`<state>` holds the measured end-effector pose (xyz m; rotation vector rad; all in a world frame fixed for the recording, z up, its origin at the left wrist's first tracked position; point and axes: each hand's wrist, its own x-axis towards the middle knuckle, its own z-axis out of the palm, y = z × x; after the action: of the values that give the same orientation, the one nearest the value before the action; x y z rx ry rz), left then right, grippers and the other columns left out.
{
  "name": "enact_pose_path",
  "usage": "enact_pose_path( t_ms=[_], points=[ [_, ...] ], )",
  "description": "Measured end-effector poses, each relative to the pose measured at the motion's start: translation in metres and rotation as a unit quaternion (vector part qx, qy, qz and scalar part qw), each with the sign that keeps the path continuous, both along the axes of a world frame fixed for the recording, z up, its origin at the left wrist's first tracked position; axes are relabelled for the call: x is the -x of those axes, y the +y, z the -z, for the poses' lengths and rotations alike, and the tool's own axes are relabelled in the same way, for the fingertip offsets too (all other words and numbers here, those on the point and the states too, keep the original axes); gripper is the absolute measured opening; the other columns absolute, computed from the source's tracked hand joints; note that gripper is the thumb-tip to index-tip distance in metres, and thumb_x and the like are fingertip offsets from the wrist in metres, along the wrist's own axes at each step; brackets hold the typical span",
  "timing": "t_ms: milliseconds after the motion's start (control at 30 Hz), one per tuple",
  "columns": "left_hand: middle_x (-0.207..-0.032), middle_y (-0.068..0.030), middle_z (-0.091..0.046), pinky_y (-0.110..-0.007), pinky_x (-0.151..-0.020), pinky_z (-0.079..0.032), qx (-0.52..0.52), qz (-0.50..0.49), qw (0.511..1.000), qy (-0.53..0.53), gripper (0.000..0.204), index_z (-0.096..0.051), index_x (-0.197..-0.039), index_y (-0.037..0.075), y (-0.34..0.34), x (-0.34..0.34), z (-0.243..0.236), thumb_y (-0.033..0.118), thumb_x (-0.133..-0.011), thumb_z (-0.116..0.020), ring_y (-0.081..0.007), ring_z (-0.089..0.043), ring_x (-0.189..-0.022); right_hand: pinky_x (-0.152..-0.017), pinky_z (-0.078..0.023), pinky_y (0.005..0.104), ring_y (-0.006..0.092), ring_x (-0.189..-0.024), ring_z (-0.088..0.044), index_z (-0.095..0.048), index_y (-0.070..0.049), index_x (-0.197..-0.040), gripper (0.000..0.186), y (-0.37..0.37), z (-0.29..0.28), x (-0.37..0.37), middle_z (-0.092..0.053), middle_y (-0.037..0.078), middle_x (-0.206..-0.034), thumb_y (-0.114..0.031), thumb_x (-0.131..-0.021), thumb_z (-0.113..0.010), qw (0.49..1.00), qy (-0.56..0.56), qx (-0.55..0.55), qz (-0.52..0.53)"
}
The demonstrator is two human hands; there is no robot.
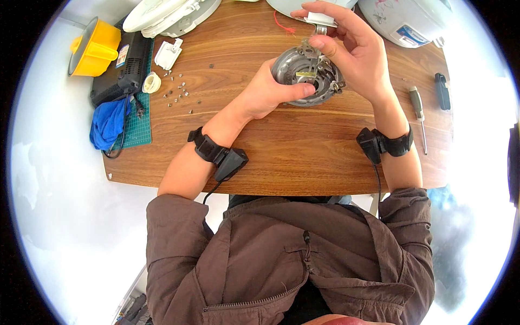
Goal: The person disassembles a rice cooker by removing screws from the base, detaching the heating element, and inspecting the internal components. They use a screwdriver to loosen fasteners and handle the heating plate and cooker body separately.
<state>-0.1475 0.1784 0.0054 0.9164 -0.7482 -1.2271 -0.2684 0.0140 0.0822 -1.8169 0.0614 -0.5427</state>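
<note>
Above the table, beyond its middle, my hands hold a round grey metal plate assembly (292,60), which looks like a rice cooker's heating plate with its underside facing up. My left hand (262,93) grips its left edge, the thumb lying across the recessed centre. At the far right of the plate, my right hand (362,49) is closed on a metal bracket (310,49), the thumb pressing on it. A white plastic lever tab (320,18) sticks out past the bracket beneath the right fingers. Small terminals and a yellowish strip (306,74) show on the plate; the fingers hide some of it.
Several loose screws (176,93) lie at left, near a white plastic piece (168,53) and a cream ring (151,83). A screwdriver (416,103) rests at right. White appliance shells (403,21) stand at the back. A blue cloth (108,123) covers part of a green mat (140,130).
</note>
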Motion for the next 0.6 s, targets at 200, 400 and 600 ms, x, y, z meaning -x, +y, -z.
enact_pose_path(
  t_ms=[200, 400, 600],
  points=[
    [-0.119, -0.0049, -0.071, -0.03, -0.095, -0.053, 0.004, -0.054, 0.997, -0.055, 0.047, -0.065, -0.128, -0.001, 0.001, 0.003, -0.001, 0.008, -0.085, -0.082, -0.0116, -0.064, -0.106, -0.094, -0.053, 0.0313, 0.015, -0.117, -0.06, -0.041, 0.001, -0.151, 0.068, -0.007, 0.003, 0.004, -0.059, 0.012, -0.14, -0.028, -0.098, -0.073, 0.997, -0.029, 0.065, 0.007],
    [-0.123, -0.0068, -0.071, -0.03, -0.095, -0.053, 0.025, -0.185, 0.964, -0.189, 0.053, -0.066, -0.132, 0.0, 0.002, 0.008, -0.008, 0.003, -0.082, -0.082, -0.0131, -0.065, -0.109, -0.098, -0.05, 0.032, 0.0159, -0.11, -0.06, -0.036, 0.001, -0.154, 0.071, -0.01, 0.012, 0.005, -0.054, 0.012, -0.139, -0.049, -0.106, -0.054, 0.993, -0.092, -0.062, -0.042],
    [-0.137, -0.0151, -0.064, -0.034, -0.096, -0.056, 0.21, -0.316, 0.786, -0.487, 0.067, -0.067, -0.136, 0.005, -0.008, -0.007, -0.013, -0.004, -0.07, -0.08, -0.0248, -0.067, -0.117, -0.097, -0.051, 0.0311, 0.0154, -0.111, -0.063, -0.051, -0.003, -0.147, 0.052, -0.008, 0.01, 0.003, -0.065, 0.011, -0.131, -0.04, -0.11, -0.048, 0.997, 0.024, -0.054, 0.043]
  ],
)
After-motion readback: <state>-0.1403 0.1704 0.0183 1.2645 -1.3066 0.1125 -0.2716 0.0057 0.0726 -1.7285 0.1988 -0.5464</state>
